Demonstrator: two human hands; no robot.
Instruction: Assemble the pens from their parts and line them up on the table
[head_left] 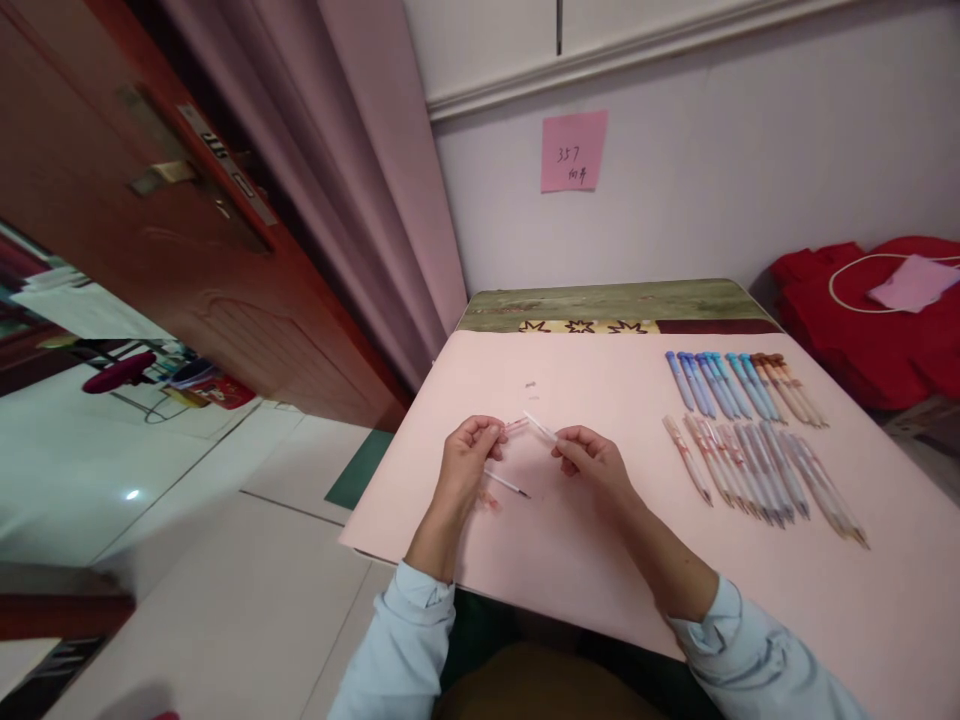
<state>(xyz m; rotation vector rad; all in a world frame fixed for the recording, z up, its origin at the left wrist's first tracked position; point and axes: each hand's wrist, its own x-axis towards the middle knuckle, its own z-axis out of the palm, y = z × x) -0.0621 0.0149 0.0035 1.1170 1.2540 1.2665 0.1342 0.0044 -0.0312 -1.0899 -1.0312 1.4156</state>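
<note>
Above the pink tabletop [570,540], my left hand [471,452] is closed in a pinch on a small clear pen part with reddish marks [515,426]. Facing it, my right hand [596,462] pinches a slim white pen tube [538,427], whose far end points up toward the clear part. The two ends are very close; whether they touch I cannot tell. Beneath my left hand lies a white pen refill with a dark tip [508,484]. A few small orange-pink pieces [489,499] are beside my left wrist, partly hidden by it.
Blue and brown pens [709,385] form a row at the right, with several clear patterned pens [742,470] nearer me. Tiny grey bits [531,385] lie beyond my hands. Red cloth [832,330] is past the table's right edge; a wooden door [225,250] stands left.
</note>
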